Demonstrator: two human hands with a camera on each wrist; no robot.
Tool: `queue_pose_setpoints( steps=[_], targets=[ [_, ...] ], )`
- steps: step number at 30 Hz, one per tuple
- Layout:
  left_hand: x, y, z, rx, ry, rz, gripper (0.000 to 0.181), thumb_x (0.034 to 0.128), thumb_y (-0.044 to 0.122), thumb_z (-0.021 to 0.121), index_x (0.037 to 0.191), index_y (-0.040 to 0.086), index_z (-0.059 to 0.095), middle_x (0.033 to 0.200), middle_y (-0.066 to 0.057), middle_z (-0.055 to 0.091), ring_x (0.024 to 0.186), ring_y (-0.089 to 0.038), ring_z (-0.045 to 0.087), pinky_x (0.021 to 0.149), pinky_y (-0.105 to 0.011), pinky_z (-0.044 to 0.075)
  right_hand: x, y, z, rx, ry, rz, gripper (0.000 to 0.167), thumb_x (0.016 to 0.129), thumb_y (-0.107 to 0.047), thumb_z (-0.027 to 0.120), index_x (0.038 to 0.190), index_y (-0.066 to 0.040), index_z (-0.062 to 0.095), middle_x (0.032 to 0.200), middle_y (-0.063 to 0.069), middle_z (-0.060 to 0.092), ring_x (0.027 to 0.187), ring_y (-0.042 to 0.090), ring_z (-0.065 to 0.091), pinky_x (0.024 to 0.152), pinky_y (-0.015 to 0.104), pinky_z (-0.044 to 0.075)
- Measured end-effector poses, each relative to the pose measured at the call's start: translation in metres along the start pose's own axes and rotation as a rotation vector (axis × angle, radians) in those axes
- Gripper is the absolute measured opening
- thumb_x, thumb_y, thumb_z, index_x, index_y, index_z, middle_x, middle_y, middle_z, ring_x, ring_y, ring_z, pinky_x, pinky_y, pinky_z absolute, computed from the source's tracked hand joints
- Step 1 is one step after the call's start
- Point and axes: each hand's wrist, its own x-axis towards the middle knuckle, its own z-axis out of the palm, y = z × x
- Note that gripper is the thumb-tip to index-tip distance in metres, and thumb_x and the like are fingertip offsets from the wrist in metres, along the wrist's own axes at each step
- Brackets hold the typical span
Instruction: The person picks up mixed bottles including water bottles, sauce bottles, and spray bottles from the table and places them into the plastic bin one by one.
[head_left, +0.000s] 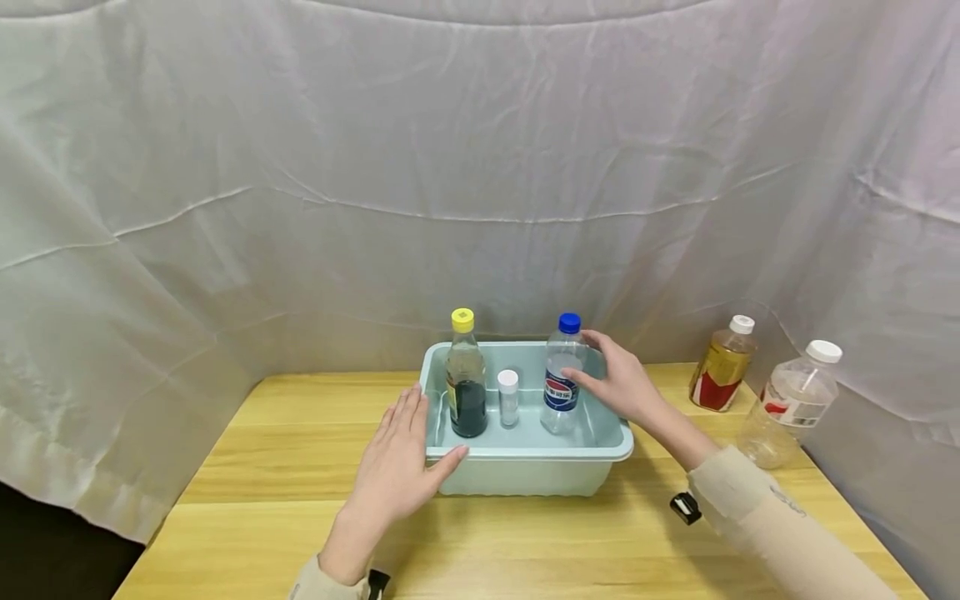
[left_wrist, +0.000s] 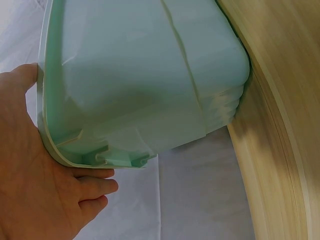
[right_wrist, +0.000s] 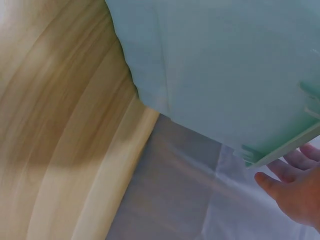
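A pale green plastic basin [head_left: 525, 475] stands on the table. My left hand [head_left: 397, 454] rests against its left rim, fingers straight and thumb over the front edge; the left wrist view shows that hand [left_wrist: 45, 185] at the rim's corner. Inside the basin are a glass bottle of dark liquid with a yellow cap [head_left: 467, 392], a small clear bottle with a white cap [head_left: 508, 400], and a clear Pepsi bottle with a blue cap [head_left: 559, 387]. My right hand [head_left: 618, 379] is spread at the Pepsi bottle's right side, thumb in front of it; contact is unclear.
At the table's right side stand a bottle with a gold and red label [head_left: 722, 371] and a larger clear bottle with a white cap [head_left: 791, 404]. The wooden table [head_left: 285, 467] ends at a grey curtain [head_left: 375, 183] behind and on both sides.
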Motion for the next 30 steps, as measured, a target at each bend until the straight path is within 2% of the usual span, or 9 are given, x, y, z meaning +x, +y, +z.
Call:
queue_pose_setpoints(
  steps=[3,7,14,16,19,21,23,27,30],
  targets=[
    [0.000,0.000,0.000,0.000,-0.003,-0.002,0.100,0.0969,0.072,0.052,0.156,-0.008,0.039,0.166,-0.025,0.029,0.155,-0.040,0.028,0.127,-0.051,0.024,-0.003,0.001,0.000,0.011,0.007,0.001,0.081,0.096,-0.042,0.075,0.156,-0.001,0.039,0.153,0.024,0.050,0.140,0.045,0.049,0.111,0.063,0.044],
    [-0.001,-0.001,0.001,0.002,-0.001,-0.001,0.099,0.0967,0.071,0.052,0.155,-0.008,0.039,0.166,-0.026,0.030,0.155,-0.040,0.028,0.127,-0.051,0.024,-0.010,0.002,-0.003,0.045,0.064,-0.017,0.078,0.097,-0.038,0.074,0.157,-0.001,0.039,0.154,0.023,0.050,0.138,0.045,0.051,0.111,0.061,0.046],
    [0.000,-0.001,0.001,0.000,0.007,0.003,0.099,0.0967,0.072,0.052,0.155,-0.008,0.040,0.165,-0.026,0.031,0.155,-0.040,0.028,0.127,-0.051,0.025,-0.025,0.002,-0.012,0.082,0.254,-0.086,0.069,0.098,-0.025,0.075,0.155,-0.004,0.044,0.154,0.018,0.053,0.138,0.042,0.051,0.111,0.063,0.043],
    [0.000,-0.001,0.001,-0.001,0.006,0.002,0.099,0.0967,0.072,0.052,0.155,-0.008,0.040,0.165,-0.026,0.031,0.155,-0.040,0.028,0.127,-0.051,0.025,-0.030,0.002,-0.015,0.081,0.322,-0.105,0.069,0.095,-0.019,0.077,0.155,-0.005,0.046,0.153,0.016,0.054,0.137,0.041,0.053,0.112,0.057,0.045],
    [0.001,-0.001,0.001,-0.003,0.006,0.001,0.099,0.0966,0.072,0.052,0.155,-0.008,0.039,0.165,-0.026,0.031,0.155,-0.040,0.028,0.127,-0.052,0.025,-0.036,0.002,-0.021,0.069,0.428,-0.137,0.073,0.089,-0.011,0.083,0.154,-0.007,0.049,0.151,0.013,0.057,0.134,0.038,0.057,0.114,0.033,0.046],
    [0.001,-0.001,0.000,-0.004,0.007,0.001,0.099,0.0967,0.071,0.052,0.155,-0.008,0.039,0.165,-0.026,0.031,0.155,-0.040,0.028,0.127,-0.052,0.025,-0.041,0.001,-0.027,0.057,0.499,-0.164,0.078,0.084,-0.006,0.086,0.153,-0.009,0.051,0.150,0.011,0.059,0.131,0.037,0.059,0.111,0.017,0.043],
    [0.001,-0.001,0.000,-0.005,0.005,0.002,0.100,0.0967,0.072,0.052,0.155,-0.008,0.039,0.166,-0.026,0.030,0.155,-0.040,0.028,0.127,-0.052,0.025,-0.045,0.001,-0.032,0.058,0.565,-0.203,0.083,0.078,-0.001,0.089,0.152,-0.009,0.053,0.148,0.012,0.060,0.130,0.037,0.059,0.108,0.008,0.039],
    [0.001,-0.001,0.000,-0.004,0.000,0.003,0.100,0.0970,0.071,0.052,0.155,-0.008,0.039,0.166,-0.026,0.030,0.155,-0.040,0.027,0.127,-0.051,0.024,-0.055,0.005,-0.043,0.062,0.675,-0.267,0.086,0.072,0.007,0.089,0.150,-0.007,0.056,0.147,0.013,0.061,0.133,0.025,0.059,0.109,0.012,0.042],
    [0.001,0.000,-0.001,-0.008,-0.001,0.001,0.100,0.0970,0.071,0.052,0.155,-0.009,0.039,0.166,-0.026,0.030,0.155,-0.040,0.027,0.127,-0.051,0.024,-0.062,0.012,-0.049,0.064,0.749,-0.266,0.085,0.069,0.011,0.087,0.148,-0.005,0.058,0.144,0.015,0.062,0.134,0.010,0.057,0.109,0.014,0.043]
  ],
)
